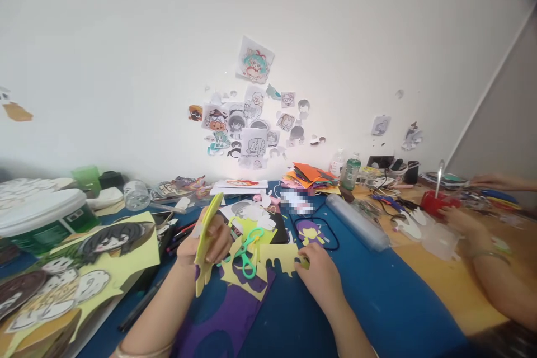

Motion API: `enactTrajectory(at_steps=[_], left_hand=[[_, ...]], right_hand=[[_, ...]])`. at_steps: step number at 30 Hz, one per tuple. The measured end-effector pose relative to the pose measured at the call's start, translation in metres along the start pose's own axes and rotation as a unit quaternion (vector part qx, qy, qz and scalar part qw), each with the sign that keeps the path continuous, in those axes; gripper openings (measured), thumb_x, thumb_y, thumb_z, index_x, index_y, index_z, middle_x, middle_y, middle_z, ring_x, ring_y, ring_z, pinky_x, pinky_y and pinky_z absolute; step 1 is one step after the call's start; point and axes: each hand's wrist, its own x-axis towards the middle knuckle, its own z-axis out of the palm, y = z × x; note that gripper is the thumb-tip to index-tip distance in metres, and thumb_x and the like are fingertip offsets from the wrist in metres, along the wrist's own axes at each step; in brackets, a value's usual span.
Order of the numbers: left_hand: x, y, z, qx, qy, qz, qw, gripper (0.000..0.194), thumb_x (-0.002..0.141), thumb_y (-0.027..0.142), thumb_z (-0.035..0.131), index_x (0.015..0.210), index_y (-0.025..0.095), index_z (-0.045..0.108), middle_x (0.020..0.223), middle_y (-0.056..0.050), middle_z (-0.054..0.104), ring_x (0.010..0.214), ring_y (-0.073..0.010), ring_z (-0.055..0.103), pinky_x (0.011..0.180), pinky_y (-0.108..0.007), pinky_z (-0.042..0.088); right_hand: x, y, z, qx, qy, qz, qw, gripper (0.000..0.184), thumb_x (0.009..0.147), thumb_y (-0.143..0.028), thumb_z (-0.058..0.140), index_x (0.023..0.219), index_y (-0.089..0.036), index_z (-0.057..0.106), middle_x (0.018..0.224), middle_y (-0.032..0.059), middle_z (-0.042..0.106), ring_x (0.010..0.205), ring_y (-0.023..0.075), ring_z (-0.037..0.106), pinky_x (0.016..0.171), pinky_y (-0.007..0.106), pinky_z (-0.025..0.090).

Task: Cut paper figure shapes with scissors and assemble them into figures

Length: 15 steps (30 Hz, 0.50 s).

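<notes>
My left hand (216,238) is closed around a yellow cut-out (205,246), raised above the table and seen nearly edge-on, with a bit of purple along its lower edge. Low over the table, my right hand (321,271) has its fingers bent on the right end of a yellow paper scrap (279,257) with a wavy lower edge. Between the hands lie green-handled scissors (247,257). Under them are more yellow offcuts and a purple sheet (235,313) with rounded holes. A small purple and yellow figure (309,232) lies just beyond my right hand.
To the left are a lidded tub (46,218) and a yellow sheet with drawn figures (138,235). Colored paper (310,176) is stacked by the wall. A clear plastic roll (356,224) lies to the right, where another person's arms (482,251) work near a red object (438,201).
</notes>
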Motion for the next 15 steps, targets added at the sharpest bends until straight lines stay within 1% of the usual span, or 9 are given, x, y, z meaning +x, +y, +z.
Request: enactTrajectory(at_steps=[3, 5, 7, 9, 12, 14, 15], left_hand=[[0.001, 0.004, 0.005, -0.030, -0.024, 0.044, 0.998, 0.021, 0.055, 0.022, 0.073, 0.071, 0.024, 0.059, 0.059, 0.007, 0.056, 0.029, -0.0013, 0.038, 0.030, -0.015, 0.031], [0.003, 0.007, 0.012, -0.019, -0.015, 0.031, 0.999, 0.024, 0.054, 0.019, 0.074, 0.073, 0.024, 0.059, 0.060, 0.007, 0.057, 0.033, -0.0022, 0.043, 0.032, -0.014, 0.035], [0.005, 0.009, 0.019, 0.017, 0.011, -0.015, 1.000, 0.027, 0.056, 0.019, 0.074, 0.077, 0.025, 0.059, 0.058, 0.006, 0.057, 0.039, -0.0052, 0.049, 0.037, -0.014, 0.039], [0.009, 0.010, 0.024, 0.068, 0.054, -0.065, 0.994, 0.031, 0.057, 0.017, 0.073, 0.082, 0.026, 0.058, 0.060, 0.006, 0.060, 0.047, -0.0078, 0.055, 0.043, -0.016, 0.044], [0.015, 0.006, 0.028, 0.155, 0.128, -0.129, 0.971, 0.034, 0.058, 0.014, 0.074, 0.087, 0.025, 0.057, 0.078, 0.002, 0.064, 0.063, -0.0106, 0.060, 0.057, -0.019, 0.048], [0.019, 0.001, 0.028, 0.214, 0.151, -0.163, 0.951, 0.036, 0.059, 0.016, 0.073, 0.090, 0.022, 0.057, 0.090, 0.000, 0.062, 0.071, -0.0125, 0.061, 0.063, -0.021, 0.048], [0.021, -0.001, 0.029, 0.244, 0.153, -0.175, 0.941, 0.036, 0.060, 0.018, 0.073, 0.092, 0.022, 0.057, 0.094, -0.002, 0.061, 0.072, -0.0127, 0.060, 0.063, -0.022, 0.047]], right_hand=[[0.003, 0.002, -0.001, 0.037, -0.008, 0.000, 0.999, 0.013, 0.069, -0.019, 0.054, 0.080, -0.019, 0.062, 0.092, 0.0057, 0.057, 0.086, 0.0221, 0.054, 0.069, 0.028, 0.041], [0.004, 0.005, -0.003, 0.077, -0.017, 0.009, 0.997, 0.013, 0.070, -0.020, 0.052, 0.080, -0.018, 0.061, 0.091, 0.0063, 0.056, 0.077, 0.0195, 0.055, 0.066, 0.028, 0.042], [0.004, 0.008, -0.005, 0.116, -0.022, 0.012, 0.993, 0.013, 0.073, -0.019, 0.048, 0.080, -0.017, 0.060, 0.091, 0.0067, 0.054, 0.065, 0.0160, 0.054, 0.063, 0.027, 0.043], [0.002, 0.013, -0.006, 0.134, -0.023, 0.006, 0.991, 0.014, 0.073, -0.018, 0.047, 0.079, -0.016, 0.060, 0.090, 0.0069, 0.053, 0.061, 0.0144, 0.052, 0.062, 0.027, 0.044], [-0.001, 0.023, -0.005, 0.124, -0.036, -0.004, 0.992, 0.015, 0.067, -0.018, 0.054, 0.080, -0.016, 0.062, 0.089, 0.0068, 0.053, 0.067, 0.0169, 0.052, 0.065, 0.028, 0.043], [-0.002, 0.028, -0.004, 0.115, -0.048, -0.003, 0.992, 0.019, 0.063, -0.019, 0.058, 0.081, -0.016, 0.063, 0.091, 0.0070, 0.053, 0.072, 0.0191, 0.052, 0.065, 0.029, 0.043], [-0.002, 0.029, -0.004, 0.114, -0.052, 0.001, 0.992, 0.020, 0.063, -0.020, 0.058, 0.082, -0.016, 0.064, 0.091, 0.0069, 0.053, 0.075, 0.0197, 0.052, 0.066, 0.029, 0.042]])
